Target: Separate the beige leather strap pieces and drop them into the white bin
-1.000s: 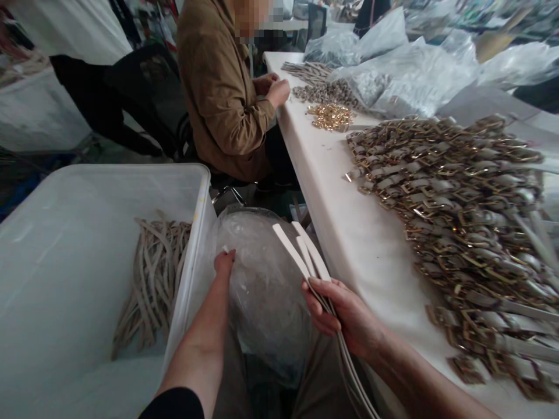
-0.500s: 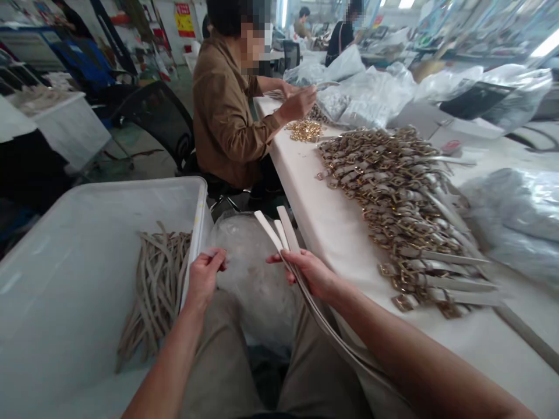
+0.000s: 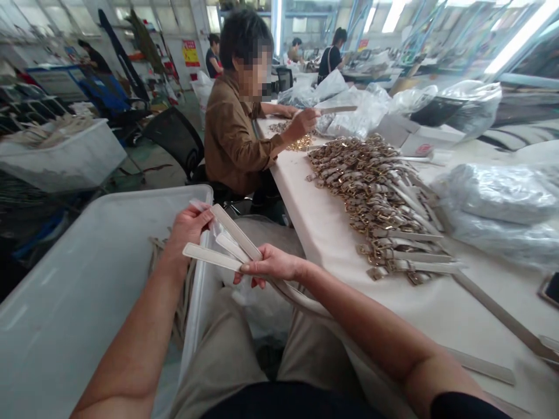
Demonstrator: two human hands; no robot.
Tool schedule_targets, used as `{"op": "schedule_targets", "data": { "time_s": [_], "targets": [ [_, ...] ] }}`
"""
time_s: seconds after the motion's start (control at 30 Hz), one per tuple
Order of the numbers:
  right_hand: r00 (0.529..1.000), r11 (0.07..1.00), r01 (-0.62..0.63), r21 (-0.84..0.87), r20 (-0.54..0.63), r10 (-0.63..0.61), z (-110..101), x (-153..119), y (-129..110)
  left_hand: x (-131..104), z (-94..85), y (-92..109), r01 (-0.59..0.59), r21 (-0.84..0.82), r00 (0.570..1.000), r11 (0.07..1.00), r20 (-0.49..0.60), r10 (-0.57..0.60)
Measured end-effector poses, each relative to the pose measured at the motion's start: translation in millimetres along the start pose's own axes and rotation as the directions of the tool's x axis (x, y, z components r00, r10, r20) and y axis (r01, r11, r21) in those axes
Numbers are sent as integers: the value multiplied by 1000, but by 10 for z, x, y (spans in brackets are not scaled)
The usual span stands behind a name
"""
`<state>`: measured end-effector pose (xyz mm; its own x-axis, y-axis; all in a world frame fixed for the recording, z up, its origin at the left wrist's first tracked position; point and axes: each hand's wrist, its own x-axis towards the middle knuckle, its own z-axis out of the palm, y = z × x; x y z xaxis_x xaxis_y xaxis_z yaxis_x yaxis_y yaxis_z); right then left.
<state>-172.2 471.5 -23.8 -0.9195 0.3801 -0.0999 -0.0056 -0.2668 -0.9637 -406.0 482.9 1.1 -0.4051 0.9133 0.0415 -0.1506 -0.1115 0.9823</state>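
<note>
My right hand (image 3: pixel 273 265) is closed around several pale leather straps (image 3: pixel 236 228), their flat stitched ends fanned out toward the left. The long parts of the straps curve back beneath my right forearm. Close to the upper strap end, my left hand (image 3: pixel 187 230) pinches a thin piece of clear plastic film (image 3: pixel 201 205). It is over the rim of a white plastic bin (image 3: pixel 109 201), where more straps (image 3: pixel 181 302) lie partly hidden by my left arm.
A white table (image 3: pixel 332 256) on the right bears a large heap of buckled straps (image 3: pixel 371 198) and plastic-wrapped bundles (image 3: pixel 502 198). A co-worker (image 3: pixel 238 134) sits at its far left edge, holding a strap beside gold-coloured hardware (image 3: pixel 301 142). A plastic bag (image 3: pixel 266 308) hangs between bin and table.
Both hands have come up and left, and the strap ends now fan leftward, close to my left hand. The view has tilted upward. The co-worker's strap has been raised.
</note>
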Motion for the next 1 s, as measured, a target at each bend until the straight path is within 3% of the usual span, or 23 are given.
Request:
{"op": "schedule_targets", "data": {
  "time_s": [0.13, 0.27, 0.37, 0.47, 0.57, 0.63, 0.73, 0.83, 1.0],
  "targets": [
    [998, 994, -49, -96, -51, 44, 142, -105, -121, 164, -20, 102, 72, -123, 996, 990, -35, -77],
    [988, 980, -86, -178, -145, 61, 167, -134, -214, 143, -76, -132, 84, -109, 991, 990, -92, -94],
    [952, 974, -99, -202, -305, 34, 162, -133, -249, -185, -83, -490, 213, -105, 976, 971, -16, -216],
    [897, 977, -112, -180, -441, 22, 157, -126, -210, -730, 21, -769, 376, -75, 912, 924, 205, -355],
    [864, 980, -126, -152, -503, 33, 180, -121, -138, -1207, 167, -819, 329, -102, 856, 939, 453, -250],
    [853, 982, -133, -135, -519, 44, 214, -124, -113, -1387, 232, -763, 325, -121, 835, 938, 502, -225],
    [834, 986, -108, -128, -551, 20, 237, -120, -121, -1456, 237, -698, 376, -76, 858, 923, 404, -316],
    [815, 992, -46, -113, -578, -28, 178, -108, -143, -1411, 171, -691, 342, -2, 891, 940, 319, -324],
    [787, 993, 58, -103, -607, -109, 78, -133, -191, -1410, 79, -635, 355, 45, 885, 934, 305, -351]
  ]
}}
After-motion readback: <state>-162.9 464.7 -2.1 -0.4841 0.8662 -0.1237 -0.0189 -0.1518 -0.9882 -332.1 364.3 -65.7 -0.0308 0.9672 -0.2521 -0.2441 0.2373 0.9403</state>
